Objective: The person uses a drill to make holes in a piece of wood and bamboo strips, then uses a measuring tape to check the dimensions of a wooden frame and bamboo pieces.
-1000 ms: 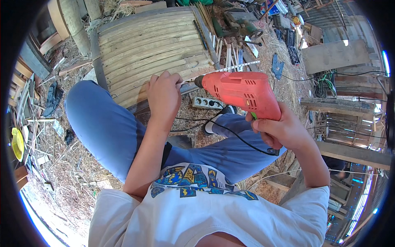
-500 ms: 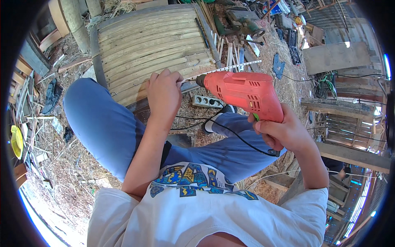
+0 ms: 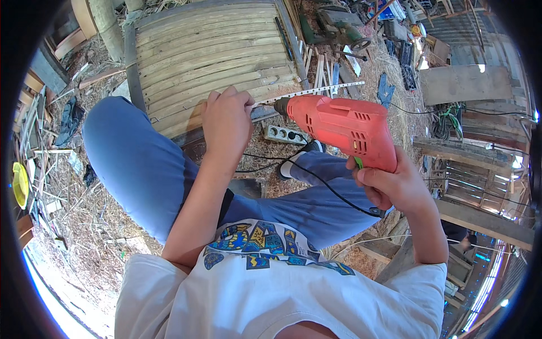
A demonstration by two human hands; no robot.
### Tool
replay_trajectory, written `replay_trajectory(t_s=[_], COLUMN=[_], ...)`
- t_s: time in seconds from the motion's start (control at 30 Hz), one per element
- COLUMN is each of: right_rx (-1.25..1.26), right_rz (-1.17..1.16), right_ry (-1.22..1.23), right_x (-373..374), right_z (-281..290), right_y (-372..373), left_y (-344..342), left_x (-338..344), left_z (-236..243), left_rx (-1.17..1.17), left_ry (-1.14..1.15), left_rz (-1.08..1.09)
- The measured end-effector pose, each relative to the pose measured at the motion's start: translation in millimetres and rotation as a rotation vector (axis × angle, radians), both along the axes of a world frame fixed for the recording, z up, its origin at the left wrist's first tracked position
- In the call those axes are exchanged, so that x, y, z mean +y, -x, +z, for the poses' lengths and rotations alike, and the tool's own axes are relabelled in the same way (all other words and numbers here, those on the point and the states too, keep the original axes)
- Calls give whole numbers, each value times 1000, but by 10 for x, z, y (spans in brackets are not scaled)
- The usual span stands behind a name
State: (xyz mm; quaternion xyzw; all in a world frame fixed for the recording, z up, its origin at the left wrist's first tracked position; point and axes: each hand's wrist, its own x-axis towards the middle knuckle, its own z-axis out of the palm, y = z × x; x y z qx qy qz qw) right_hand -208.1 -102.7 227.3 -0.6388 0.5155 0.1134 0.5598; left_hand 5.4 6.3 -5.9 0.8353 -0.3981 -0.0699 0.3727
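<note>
My right hand point(image 3: 389, 181) grips a red power drill point(image 3: 344, 127) by its handle, fingers around the green trigger. The drill lies level, its black chuck point(image 3: 282, 106) pointing left at my left hand point(image 3: 228, 121). My left hand is closed, its fingertips close to the chuck, at the end of a thin white strip with a row of dark holes point(image 3: 339, 86). That strip runs to the right behind the drill. My left fingers hide the drill's tip and most of what they pinch. Below sits a slatted wooden panel point(image 3: 214, 56).
A white power strip point(image 3: 279, 134) lies under the drill, and a black cord point(image 3: 333, 189) loops across my legs. Wood scraps, a metal vise-like tool point(image 3: 344, 34) and a dark cloth point(image 3: 385, 90) lie at the far right. A yellow bowl point(image 3: 20, 185) is at the left edge.
The drill and my right hand have shifted slightly right and down in the picture. My left hand stays beside the chuck, still closed. The whole view has shifted a little.
</note>
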Motion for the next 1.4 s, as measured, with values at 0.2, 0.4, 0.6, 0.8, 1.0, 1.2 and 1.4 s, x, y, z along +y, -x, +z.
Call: replay_trajectory(t_s=[0.2, 0.4, 0.6, 0.8, 1.0, 1.2, 1.4], right_rx=[0, 15, 21, 62, 111, 160, 196], right_rz=[-9, 17, 34, 9, 13, -8, 19], right_ry=[12, -7, -24, -65, -63, -103, -91], right_x=[-6, -32, -54, -110, -142, -169, -188], right_z=[-4, 4, 26, 63, 89, 138, 158], right_y=[1, -11, -44, -104, -168, -249, -293], left_y=[1, -7, 5, -7, -5, -10, -12], left_x=[3, -1, 1, 4, -2, 5, 22], left_z=[26, 14, 25, 14, 4, 5, 4], left_rx=[16, 3, 7, 31, 33, 66, 65], left_ry=[-12, -39, -16, -8, 11, 47, 63], left_rz=[-6, 1, -4, 3, 0, 15, 9])
